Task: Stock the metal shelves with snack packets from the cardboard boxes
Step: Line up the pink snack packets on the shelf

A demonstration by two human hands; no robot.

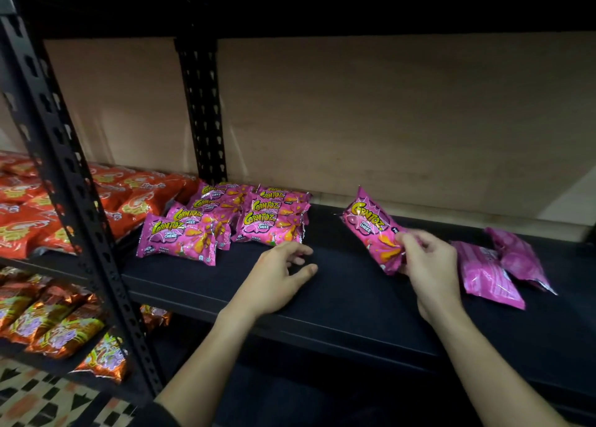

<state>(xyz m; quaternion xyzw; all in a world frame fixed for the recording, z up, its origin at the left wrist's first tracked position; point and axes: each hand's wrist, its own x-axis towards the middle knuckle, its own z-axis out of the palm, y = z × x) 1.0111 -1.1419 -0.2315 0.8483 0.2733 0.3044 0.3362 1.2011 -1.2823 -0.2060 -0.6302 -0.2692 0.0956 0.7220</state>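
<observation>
My right hand (429, 268) pinches the lower end of a pink Corntoz packet (371, 230), held tilted just above the black metal shelf (322, 284). My left hand (277, 275) hovers over the shelf with relaxed, spread fingers and holds nothing. It is just right of a group of several pink Corntoz packets (225, 223) lying in overlapping rows. Two more pink packets (503, 265) lie face down on the shelf to the right of my right hand.
Orange snack packets (129, 197) fill the shelf bay on the left, and more orange packets (54, 323) lie on the shelf below. Black perforated uprights (71, 181) stand at the front left and back. A brown board closes the back. Patterned floor shows bottom left.
</observation>
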